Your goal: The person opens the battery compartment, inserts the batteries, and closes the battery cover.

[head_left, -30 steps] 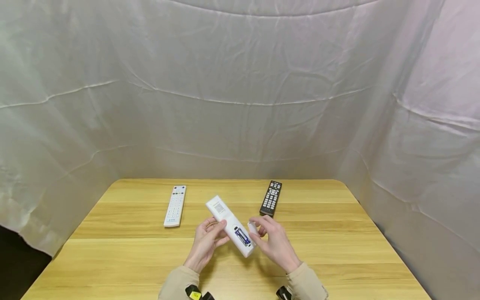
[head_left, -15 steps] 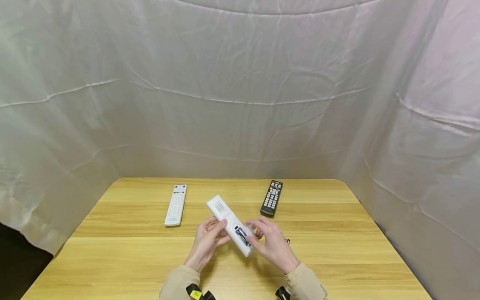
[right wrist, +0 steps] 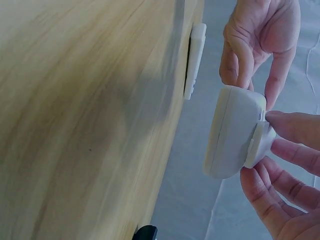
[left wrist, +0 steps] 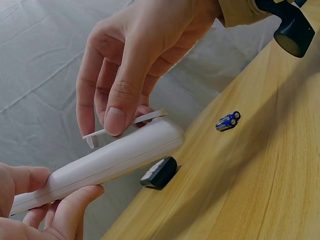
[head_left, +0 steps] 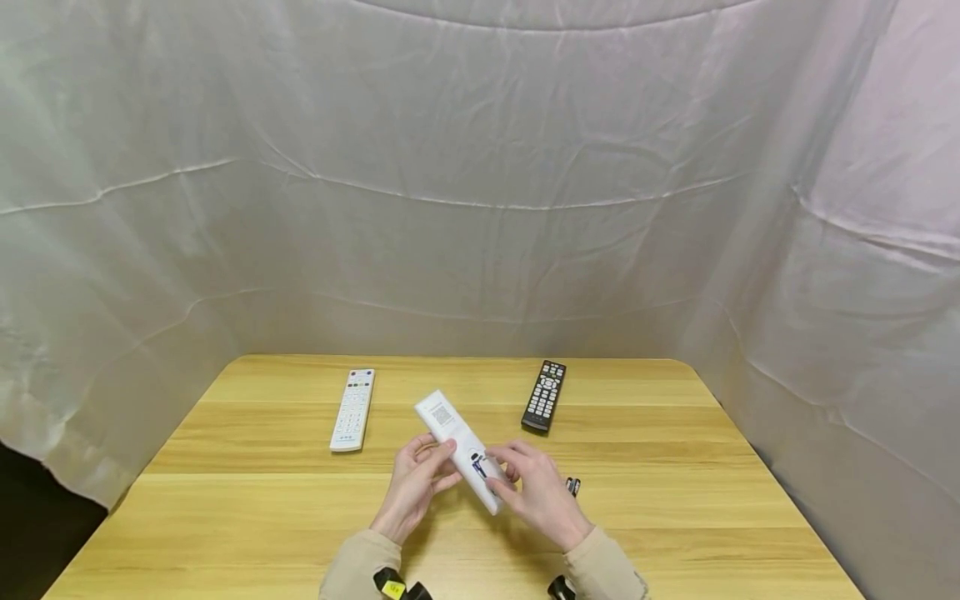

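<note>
My left hand grips a white remote control by its sides, back face up and slanted above the table. Blue batteries show in the open battery compartment. My right hand pinches the white battery cover between thumb and fingers. In the left wrist view the cover sits tilted at the compartment end, one edge right at the remote and the clip edge raised off it. From the right wrist view the cover overlaps the remote's back, with fingers round it.
On the wooden table a second white remote lies at the back left and a black remote at the back right. Two loose batteries lie beside my right hand. Grey cloth hangs round the table.
My right hand has moved left with the battery cover, from beside the remote to over its battery compartment, hiding part of the batteries. The left hand holds the remote nearly still.
</note>
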`<state>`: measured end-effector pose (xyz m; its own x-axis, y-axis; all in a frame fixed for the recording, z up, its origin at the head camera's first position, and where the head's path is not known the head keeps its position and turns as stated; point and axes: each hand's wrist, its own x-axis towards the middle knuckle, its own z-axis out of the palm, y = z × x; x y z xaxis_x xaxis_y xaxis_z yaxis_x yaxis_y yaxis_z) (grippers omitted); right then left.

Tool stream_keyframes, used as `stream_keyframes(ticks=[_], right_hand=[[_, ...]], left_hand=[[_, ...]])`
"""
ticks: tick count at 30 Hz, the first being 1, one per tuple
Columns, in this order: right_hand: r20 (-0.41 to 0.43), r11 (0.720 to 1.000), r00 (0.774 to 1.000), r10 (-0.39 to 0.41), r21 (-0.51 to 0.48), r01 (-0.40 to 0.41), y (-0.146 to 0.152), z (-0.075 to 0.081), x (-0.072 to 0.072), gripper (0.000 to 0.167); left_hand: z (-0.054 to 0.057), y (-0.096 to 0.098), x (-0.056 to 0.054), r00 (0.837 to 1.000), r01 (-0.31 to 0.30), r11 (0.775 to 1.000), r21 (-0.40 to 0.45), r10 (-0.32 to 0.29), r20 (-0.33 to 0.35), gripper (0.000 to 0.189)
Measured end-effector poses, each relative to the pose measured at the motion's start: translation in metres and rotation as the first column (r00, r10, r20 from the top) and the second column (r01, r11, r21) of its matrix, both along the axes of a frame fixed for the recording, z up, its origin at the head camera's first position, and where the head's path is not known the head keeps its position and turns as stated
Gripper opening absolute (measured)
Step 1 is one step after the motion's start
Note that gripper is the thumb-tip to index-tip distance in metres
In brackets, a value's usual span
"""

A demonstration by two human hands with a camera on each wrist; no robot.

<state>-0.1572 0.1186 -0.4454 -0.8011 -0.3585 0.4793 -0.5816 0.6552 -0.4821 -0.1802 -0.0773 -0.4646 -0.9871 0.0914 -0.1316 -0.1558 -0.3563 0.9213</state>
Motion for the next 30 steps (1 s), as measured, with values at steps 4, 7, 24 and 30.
stream_keyframes(ticks=[4,7,24,30], right_hand=[[0.013,1.0,1.0,-0.004,0.019,0.004,-0.003,0.003,0.001,0.036],[-0.009,0.999,1.0,-0.019,0.051,0.019,-0.006,0.004,0.002,0.034],[-0.168,0.982,0.977,-0.13,0.113,0.15,-0.015,0.002,0.003,0.024],[-0.133,0.987,0.983,-0.125,0.081,0.136,-0.015,0.004,0.005,0.03]], left_hand=[[-0.001,0.0,0.0,1.0,0.006,1.0,-0.001,-0.006,-0.006,0.044],[-0.001,0.0,0.0,1.0,0.012,1.0,-0.001,-0.012,-0.011,0.045],[-0.002,-0.002,-0.002,1.0,-0.007,1.0,0.003,0.007,0.005,0.045],[-0.002,-0.002,-0.001,1.0,-0.008,1.0,0.002,0.008,0.003,0.045]])
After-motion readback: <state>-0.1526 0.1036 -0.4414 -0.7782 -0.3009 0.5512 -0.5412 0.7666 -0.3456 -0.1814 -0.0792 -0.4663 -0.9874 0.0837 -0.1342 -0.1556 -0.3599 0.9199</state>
